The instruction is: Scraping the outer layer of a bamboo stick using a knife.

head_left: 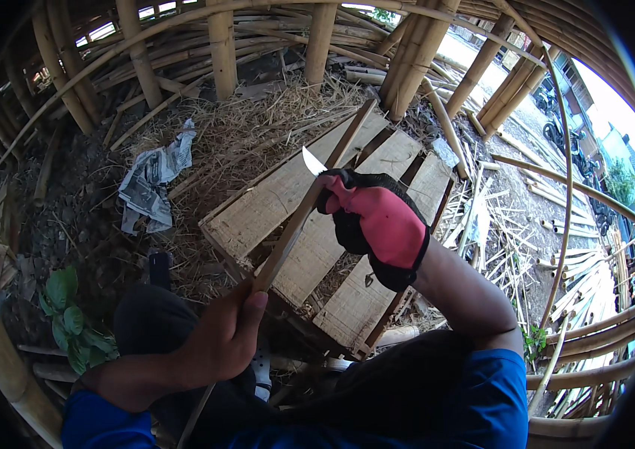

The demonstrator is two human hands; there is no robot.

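Observation:
My bare left hand (226,329) is closed around a long bamboo strip (287,241). The strip slants from between my legs up past my right hand, its far end over a low wooden slatted platform (246,218). A glove in pink and black covers my right hand (381,224), which is closed on a knife. Only the pale curved blade of the knife (312,162) shows, sticking out beside the strip; its handle is hidden in the glove. The gloved fingers are right against the strip, and whether they also grip it I cannot tell.
Upright bamboo posts (222,52) and stacked poles stand at the back. Crumpled newspaper (154,179) lies on the straw-strewn ground at left, near a leafy plant (69,318). Split bamboo pieces (594,299) are heaped at right. A curved bamboo pole (568,187) rises there.

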